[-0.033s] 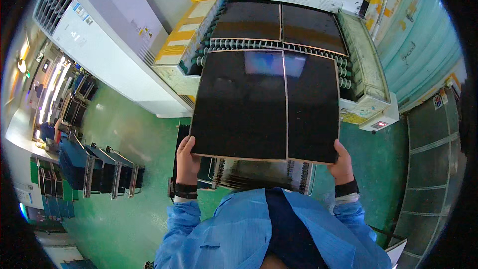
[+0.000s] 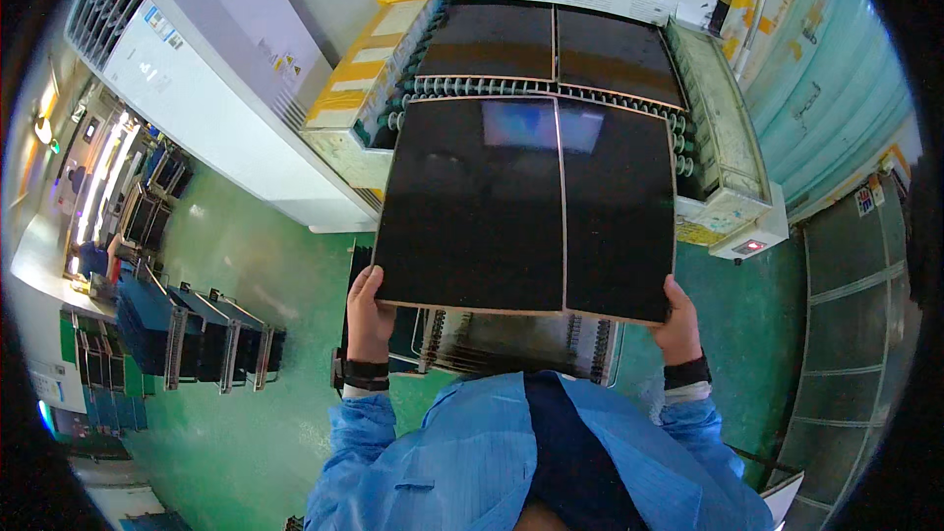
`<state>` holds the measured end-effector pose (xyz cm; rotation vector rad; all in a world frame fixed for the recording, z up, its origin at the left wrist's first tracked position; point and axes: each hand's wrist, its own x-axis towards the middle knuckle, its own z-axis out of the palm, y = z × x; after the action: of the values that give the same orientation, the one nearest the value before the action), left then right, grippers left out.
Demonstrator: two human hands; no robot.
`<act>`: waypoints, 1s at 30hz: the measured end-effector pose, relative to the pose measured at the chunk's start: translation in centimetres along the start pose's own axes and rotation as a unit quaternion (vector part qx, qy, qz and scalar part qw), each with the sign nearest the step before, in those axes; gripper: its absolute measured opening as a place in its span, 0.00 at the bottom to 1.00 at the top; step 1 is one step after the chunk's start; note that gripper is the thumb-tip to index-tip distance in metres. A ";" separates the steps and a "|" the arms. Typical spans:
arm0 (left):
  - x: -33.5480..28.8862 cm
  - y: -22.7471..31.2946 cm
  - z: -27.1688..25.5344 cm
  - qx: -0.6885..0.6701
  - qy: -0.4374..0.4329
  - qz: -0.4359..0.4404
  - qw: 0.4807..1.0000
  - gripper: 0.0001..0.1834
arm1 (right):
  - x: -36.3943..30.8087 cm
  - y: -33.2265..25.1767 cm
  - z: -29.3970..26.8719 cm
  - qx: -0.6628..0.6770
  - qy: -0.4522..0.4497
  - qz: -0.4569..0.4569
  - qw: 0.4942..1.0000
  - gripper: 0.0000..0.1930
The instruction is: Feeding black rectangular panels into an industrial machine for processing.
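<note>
A large flat black panel [image 2: 472, 206] with a pale line running across it from far to near spreads out in front of me. My left hand [image 2: 370, 320] grips its near left corner, thumb on top. At the near right corner my right hand [image 2: 677, 323] holds it the same way. The fingers beneath the panel are hidden. Its far edge lies over or just above the rollers [image 2: 472, 87] of a conveyor; whether it touches them I cannot tell. Beyond, a second dark panel [image 2: 487, 39] rests on the rollers, with a similar dividing line.
Under the panel's near edge stands a slotted rack [image 2: 511, 339]. The conveyor has a taped left side wall [image 2: 374, 59] and a worn right one [image 2: 723, 128]. A white cabinet [image 2: 216, 108] stands to the left, racks of panels [image 2: 211, 334] behind it. Grey metal framework [image 2: 846, 334] stands right.
The panel's near right corner and my right hand have shifted very slightly right. Both hands keep their hold on the panel.
</note>
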<state>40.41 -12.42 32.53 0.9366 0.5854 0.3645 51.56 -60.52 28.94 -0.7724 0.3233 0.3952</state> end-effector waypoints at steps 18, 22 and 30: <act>4.9 -2.1 0.1 -0.162 -0.074 0.008 0.984 0.07 | 0.5 2.6 -0.1 0.091 0.055 -0.042 0.993 0.14; 5.5 -1.8 1.0 -0.156 -0.053 0.022 0.986 0.06 | 1.5 2.6 0.9 0.073 0.020 -0.028 0.997 0.11; 7.4 -0.8 1.4 -0.159 -0.068 0.032 0.984 0.06 | 1.9 0.2 3.3 0.060 0.055 -0.093 0.992 0.08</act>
<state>47.19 -9.85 30.19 0.6680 0.3594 0.4332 53.65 -57.60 30.24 -0.7012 0.3721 0.1570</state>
